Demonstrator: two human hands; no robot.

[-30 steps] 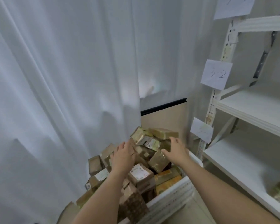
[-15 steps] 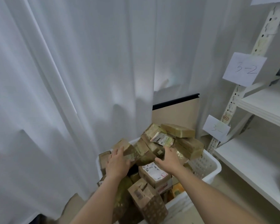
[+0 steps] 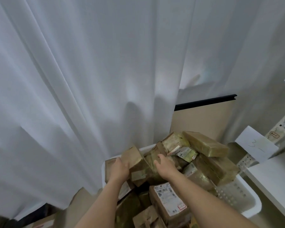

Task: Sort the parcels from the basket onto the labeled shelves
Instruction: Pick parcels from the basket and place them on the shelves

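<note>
A white perforated basket is heaped with brown cardboard and yellow-taped parcels. My left hand grips the left edge of a brown cardboard parcel that stands tilted at the pile's far left. My right hand lies just right of that parcel, its fingers stretched over a tape-wrapped parcel. A parcel with a white shipping label lies below my right forearm. The white shelf is at the right, with a paper label reading "3-" on its post.
A white curtain hangs close behind and left of the basket. A beige panel with a black top edge stands behind the pile. Another box lies on the floor at the lower left.
The view has swung left and down, pushing the shelves to the right edge. Both hands have shifted left across the pile, and my left hand now grips the tilted brown parcel.
</note>
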